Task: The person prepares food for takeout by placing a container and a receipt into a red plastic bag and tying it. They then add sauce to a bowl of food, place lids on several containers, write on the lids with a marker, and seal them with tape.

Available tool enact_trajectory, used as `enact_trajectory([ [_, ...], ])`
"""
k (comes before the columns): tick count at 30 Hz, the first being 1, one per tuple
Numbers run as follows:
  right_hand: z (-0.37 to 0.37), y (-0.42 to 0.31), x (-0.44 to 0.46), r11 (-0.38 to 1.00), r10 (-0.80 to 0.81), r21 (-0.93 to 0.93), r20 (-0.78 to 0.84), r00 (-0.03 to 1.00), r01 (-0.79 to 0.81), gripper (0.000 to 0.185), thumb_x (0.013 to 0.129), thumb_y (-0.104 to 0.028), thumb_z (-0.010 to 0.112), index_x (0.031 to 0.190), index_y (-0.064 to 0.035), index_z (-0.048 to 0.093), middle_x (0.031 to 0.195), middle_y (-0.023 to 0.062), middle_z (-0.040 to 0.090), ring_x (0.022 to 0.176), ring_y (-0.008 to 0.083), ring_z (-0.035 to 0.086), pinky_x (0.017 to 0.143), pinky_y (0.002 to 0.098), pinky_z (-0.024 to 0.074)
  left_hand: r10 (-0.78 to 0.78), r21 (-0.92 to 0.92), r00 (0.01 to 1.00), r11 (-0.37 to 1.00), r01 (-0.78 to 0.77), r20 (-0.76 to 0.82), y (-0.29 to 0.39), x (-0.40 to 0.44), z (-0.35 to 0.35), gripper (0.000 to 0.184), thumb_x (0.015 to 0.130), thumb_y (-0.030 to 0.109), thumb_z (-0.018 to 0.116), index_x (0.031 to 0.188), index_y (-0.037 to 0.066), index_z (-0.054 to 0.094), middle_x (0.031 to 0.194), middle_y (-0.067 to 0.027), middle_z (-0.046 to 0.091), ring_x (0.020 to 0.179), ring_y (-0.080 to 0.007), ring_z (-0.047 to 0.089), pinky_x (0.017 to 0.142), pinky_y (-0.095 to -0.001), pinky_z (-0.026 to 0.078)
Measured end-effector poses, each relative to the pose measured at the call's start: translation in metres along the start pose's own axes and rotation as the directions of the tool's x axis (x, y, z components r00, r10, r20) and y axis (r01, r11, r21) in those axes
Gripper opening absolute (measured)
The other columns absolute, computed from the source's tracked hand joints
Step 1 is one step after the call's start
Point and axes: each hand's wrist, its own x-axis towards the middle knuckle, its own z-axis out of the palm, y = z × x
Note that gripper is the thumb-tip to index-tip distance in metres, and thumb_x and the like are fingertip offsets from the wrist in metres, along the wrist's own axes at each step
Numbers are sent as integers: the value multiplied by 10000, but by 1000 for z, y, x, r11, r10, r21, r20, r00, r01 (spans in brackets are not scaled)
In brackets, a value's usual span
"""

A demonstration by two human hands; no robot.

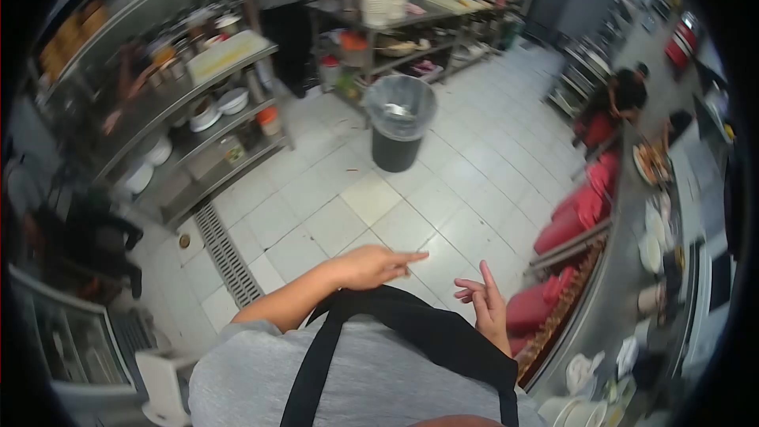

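Both of my hands are in front of my chest, over the black apron (403, 320) and grey shirt. My left hand (371, 266) points to the right with its index finger stretched out and the other fingers curled; nothing shows in it. To its right, my right hand (484, 299) is raised with the index finger up and other fingers apart, holding nothing. A gap of floor lies between the two hands, and they do not touch.
A lined trash bin (397, 150) stands ahead on the tiled floor. Metal shelves (178, 103) with pans and containers are at left, a floor drain (228, 257) below. Several other people work around. Red bins (565, 213) stand by the right counter (581, 308); a white chair (162, 375) is at lower left.
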Motion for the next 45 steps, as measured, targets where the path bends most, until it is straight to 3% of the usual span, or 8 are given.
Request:
enact_trajectory([
  [9,43,-111,39,642,-621,663,156,768,385,741,940,-64,460,1502,-172,-11,1318,223,495,846,242,614,805,393,499,-324,-90,930,946,312,-177,41,-101,43,595,927,161,502,1464,269,269,1000,-96,677,895,-313,636,816,-379,490],
  [15,-14,-64,-65,921,-331,159,-160,930,355,816,917,-23,478,1470,-65,-120,1255,232,532,753,150,576,771,282,476,-234,41,972,971,233,13,56,-63,122,622,900,128,520,1462,226,273,911,-121,672,817,-304,636,760,-381,490],
  [21,-102,-102,-206,622,-767,-740,-641,13,255,894,938,-91,477,1426,-137,-270,1360,288,423,787,166,601,785,288,470,-7,153,860,985,-83,511,119,24,139,602,865,108,584,1419,201,367,871,-138,672,784,-297,643,741,-387,495],
  [25,-98,-165,-313,493,-870,-853,-487,-80,-170,603,923,-125,515,1426,-80,185,1176,245,571,778,185,610,776,301,473,72,258,622,868,-424,780,127,89,165,561,852,129,611,1381,168,426,867,-132,676,798,-293,651,739,-380,500],
  [30,-13,-153,-358,565,-519,-560,-812,266,-606,174,820,-98,632,977,-51,689,786,101,652,676,215,603,655,309,476,255,130,468,753,-645,846,143,118,262,681,863,167,611,1452,117,273,880,-131,679,840,-290,652,769,-372,502],
  [34,55,-79,-369,693,-36,-222,-961,276,-686,376,840,-165,632,1213,-137,591,682,110,599,599,277,569,606,344,462,782,-811,226,533,240,581,247,103,264,882,907,218,587,1499,212,-67,965,-104,648,859,-262,628,818,-407,467],
  [40,115,-36,-335,634,540,346,-839,75,-692,598,843,-221,630,1399,-206,408,791,160,631,747,323,629,697,380,481,872,-905,-476,105,412,-115,286,130,159,266,912,238,586,828,26,722,849,-138,655,789,-252,607,742,-380,446],
  [45,84,23,-282,640,-16,-56,-998,60,-766,623,849,-137,604,1417,-98,350,1293,209,497,1146,325,521,933,380,436,533,-226,511,808,-545,674,135,113,86,264,857,119,601,1084,-14,621,1016,-166,646,981,-324,604,879,-361,456],
])
